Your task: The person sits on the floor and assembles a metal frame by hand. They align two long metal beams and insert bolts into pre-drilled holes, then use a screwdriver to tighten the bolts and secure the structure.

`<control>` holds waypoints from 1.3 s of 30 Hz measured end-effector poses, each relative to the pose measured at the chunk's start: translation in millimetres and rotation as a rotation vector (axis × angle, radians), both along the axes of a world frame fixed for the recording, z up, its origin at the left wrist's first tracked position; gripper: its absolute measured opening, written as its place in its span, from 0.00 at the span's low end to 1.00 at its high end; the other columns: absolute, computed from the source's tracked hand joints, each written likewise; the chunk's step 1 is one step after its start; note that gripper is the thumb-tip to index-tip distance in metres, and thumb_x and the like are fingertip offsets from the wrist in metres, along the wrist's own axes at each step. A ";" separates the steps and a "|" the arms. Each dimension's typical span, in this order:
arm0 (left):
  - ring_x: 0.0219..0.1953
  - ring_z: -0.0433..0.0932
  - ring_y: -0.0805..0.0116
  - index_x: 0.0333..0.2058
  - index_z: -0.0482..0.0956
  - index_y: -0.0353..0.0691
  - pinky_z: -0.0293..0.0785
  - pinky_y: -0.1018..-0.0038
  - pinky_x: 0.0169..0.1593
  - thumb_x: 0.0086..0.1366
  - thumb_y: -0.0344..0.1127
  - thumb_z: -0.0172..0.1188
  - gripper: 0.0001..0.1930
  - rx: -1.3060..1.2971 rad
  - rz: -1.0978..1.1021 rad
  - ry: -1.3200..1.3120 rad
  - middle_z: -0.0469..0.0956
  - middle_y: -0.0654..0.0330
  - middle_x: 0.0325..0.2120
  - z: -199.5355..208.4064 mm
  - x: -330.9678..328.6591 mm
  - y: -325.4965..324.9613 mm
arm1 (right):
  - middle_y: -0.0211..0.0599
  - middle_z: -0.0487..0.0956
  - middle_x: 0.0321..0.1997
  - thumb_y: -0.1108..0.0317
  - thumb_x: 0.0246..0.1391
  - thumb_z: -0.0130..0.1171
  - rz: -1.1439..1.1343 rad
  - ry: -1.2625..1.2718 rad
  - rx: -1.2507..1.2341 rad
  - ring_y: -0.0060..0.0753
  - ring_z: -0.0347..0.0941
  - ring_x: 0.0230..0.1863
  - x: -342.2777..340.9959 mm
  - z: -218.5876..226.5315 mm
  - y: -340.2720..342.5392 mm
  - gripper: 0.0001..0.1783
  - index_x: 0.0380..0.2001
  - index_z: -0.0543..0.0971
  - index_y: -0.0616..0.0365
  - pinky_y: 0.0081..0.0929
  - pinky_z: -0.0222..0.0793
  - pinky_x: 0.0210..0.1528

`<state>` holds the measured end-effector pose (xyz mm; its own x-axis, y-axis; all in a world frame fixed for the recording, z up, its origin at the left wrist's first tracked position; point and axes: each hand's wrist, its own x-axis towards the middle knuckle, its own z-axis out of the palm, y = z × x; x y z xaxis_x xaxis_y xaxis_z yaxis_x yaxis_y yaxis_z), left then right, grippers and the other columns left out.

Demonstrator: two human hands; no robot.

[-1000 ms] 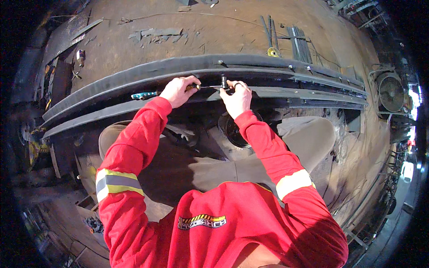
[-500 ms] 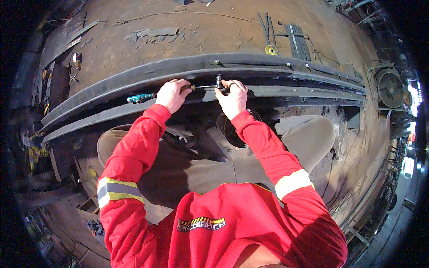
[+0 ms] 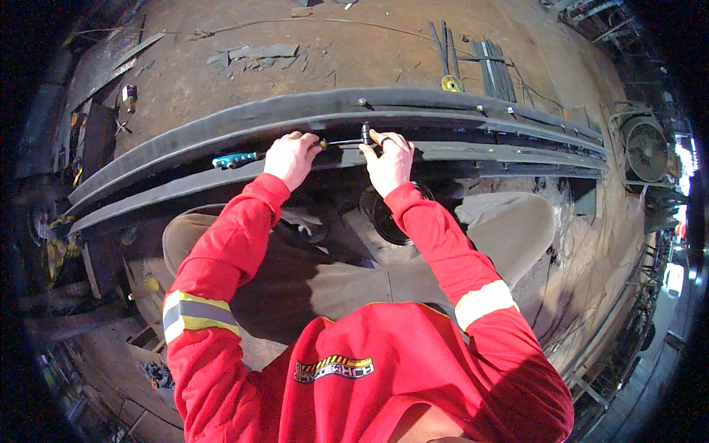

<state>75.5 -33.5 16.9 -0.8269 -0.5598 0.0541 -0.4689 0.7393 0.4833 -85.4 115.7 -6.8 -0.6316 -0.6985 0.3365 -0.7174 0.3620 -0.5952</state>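
My left hand is closed around the dark-and-yellow handle of what looks like a screwdriver. Its thin metal shaft points right, toward a small dark cylindrical metal piece. That piece stands upright in the fingers of my right hand, pinched between thumb and forefinger; a dark ring circles one finger. Whether the shaft tip touches the piece is too small to tell. Both hands are over long dark metal beams lying across in front of me. A teal-handled tool rests on them, left of my left hand.
Bolts stick up along the far beam. Beyond lie flat metal strips, a yellow disc and scrap pieces on the brown floor. A round fan stands at right. A dark round object sits between my legs.
The view has shifted slightly. Both hands keep their grips, and the dark cylindrical piece stays in my right fingers, tilted a little differently.
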 end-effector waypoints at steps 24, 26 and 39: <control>0.33 0.77 0.53 0.32 0.79 0.40 0.73 0.62 0.36 0.55 0.44 0.66 0.14 -0.276 -0.042 0.181 0.76 0.55 0.26 42.0 -15.1 -9.3 | 0.29 0.79 0.37 0.58 0.43 0.69 0.000 0.020 0.075 0.35 0.70 0.48 -6.8 4.0 -3.5 0.16 0.35 0.83 0.53 0.40 0.60 0.51; 0.33 0.77 0.53 0.31 0.79 0.40 0.74 0.62 0.36 0.53 0.44 0.67 0.15 -0.210 -0.035 0.154 0.76 0.55 0.26 49.2 -17.9 -10.5 | 0.28 0.78 0.37 0.60 0.41 0.70 0.032 0.086 0.066 0.36 0.69 0.49 -12.7 4.8 -0.9 0.15 0.33 0.83 0.53 0.40 0.60 0.50; 0.33 0.77 0.55 0.30 0.77 0.40 0.75 0.62 0.34 0.55 0.52 0.64 0.19 -0.287 0.072 0.025 0.75 0.55 0.25 40.9 -12.9 -5.4 | 0.50 0.79 0.46 0.53 0.24 0.73 0.673 -0.121 0.627 0.49 0.75 0.50 -90.3 62.8 -63.1 0.37 0.43 0.79 0.58 0.42 0.70 0.52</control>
